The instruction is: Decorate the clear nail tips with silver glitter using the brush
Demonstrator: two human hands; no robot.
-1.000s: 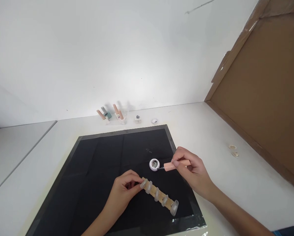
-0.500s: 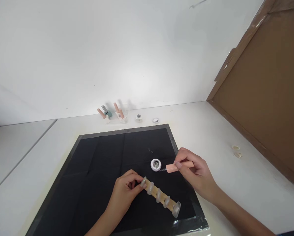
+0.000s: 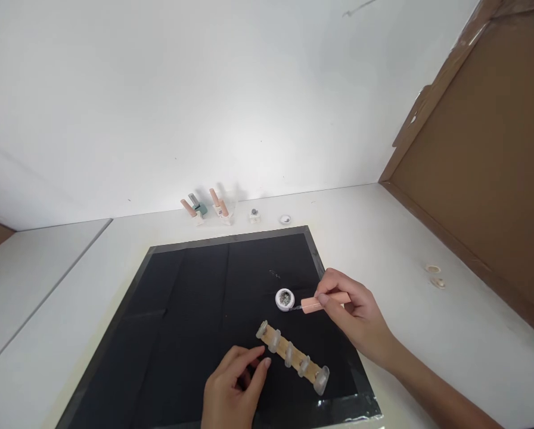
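My right hand (image 3: 356, 310) grips a nail polish brush by its peach cap (image 3: 311, 305), the dark bristles pointing left. The brush tip is at the lower right rim of a small round white jar (image 3: 285, 300) holding silvery bits; whether it touches is unclear. A wooden stick (image 3: 282, 347) bearing several clear, pale false nails (image 3: 321, 380) lies slanted on the black mat (image 3: 195, 316). My left hand (image 3: 233, 387) is just left of the stick, thumb and index finger apart and holding nothing.
Behind the mat stand peach-capped polish bottles (image 3: 224, 217), a green bottle (image 3: 199, 207), a small clear-white container (image 3: 254, 215) and a round lid (image 3: 285, 220). Two small beige pieces (image 3: 437, 283) lie at right, near a cardboard wall (image 3: 477, 155). Silvery specks (image 3: 275, 273) dot the mat.
My left hand has let go of the stick's upper end and drawn back toward me. The right hand with the brush stays nearly in place beside the jar.
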